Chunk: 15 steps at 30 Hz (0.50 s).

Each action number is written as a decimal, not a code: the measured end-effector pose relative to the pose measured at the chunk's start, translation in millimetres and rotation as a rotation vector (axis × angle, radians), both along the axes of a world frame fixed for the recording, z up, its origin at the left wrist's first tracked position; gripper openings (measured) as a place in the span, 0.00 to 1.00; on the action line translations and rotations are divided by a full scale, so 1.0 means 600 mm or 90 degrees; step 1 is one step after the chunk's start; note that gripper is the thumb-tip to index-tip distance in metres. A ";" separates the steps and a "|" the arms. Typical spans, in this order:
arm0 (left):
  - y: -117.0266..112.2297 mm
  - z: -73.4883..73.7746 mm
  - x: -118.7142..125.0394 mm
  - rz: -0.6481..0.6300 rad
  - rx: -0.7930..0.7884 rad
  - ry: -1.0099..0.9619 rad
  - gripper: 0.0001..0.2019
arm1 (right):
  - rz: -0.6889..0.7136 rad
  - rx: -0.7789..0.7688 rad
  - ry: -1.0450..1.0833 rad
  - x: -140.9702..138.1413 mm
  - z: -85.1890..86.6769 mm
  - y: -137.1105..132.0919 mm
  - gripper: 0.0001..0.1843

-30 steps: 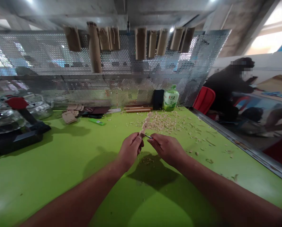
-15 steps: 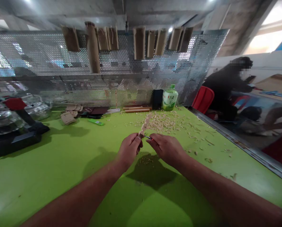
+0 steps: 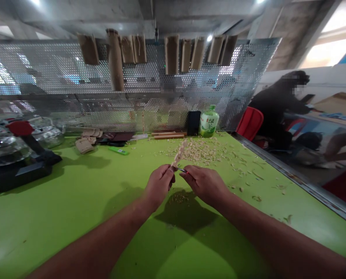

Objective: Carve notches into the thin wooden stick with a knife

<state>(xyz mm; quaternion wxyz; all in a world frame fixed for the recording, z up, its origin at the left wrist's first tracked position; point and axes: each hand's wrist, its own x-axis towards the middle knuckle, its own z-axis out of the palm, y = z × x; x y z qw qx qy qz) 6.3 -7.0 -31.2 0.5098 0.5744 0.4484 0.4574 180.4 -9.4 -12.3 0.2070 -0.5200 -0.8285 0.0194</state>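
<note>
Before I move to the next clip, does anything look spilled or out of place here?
Yes: pale shavings lie loose on the green tabletop, thickest near the bottle and straggling rightward. They look untidy, though they may come from the slender piece in the left hand, beside the right hand's thin tool.
</note>
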 end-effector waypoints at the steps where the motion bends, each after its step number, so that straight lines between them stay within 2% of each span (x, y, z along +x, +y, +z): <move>1: 0.000 0.000 0.000 0.001 0.001 0.000 0.16 | -0.001 -0.001 0.000 0.000 0.000 0.000 0.22; 7: -0.001 0.002 0.001 0.001 0.003 0.004 0.16 | -0.003 -0.001 -0.020 -0.001 0.000 0.000 0.22; 15: 0.007 -0.010 -0.004 -0.017 0.017 -0.002 0.18 | -0.007 0.000 -0.031 -0.002 0.004 -0.004 0.22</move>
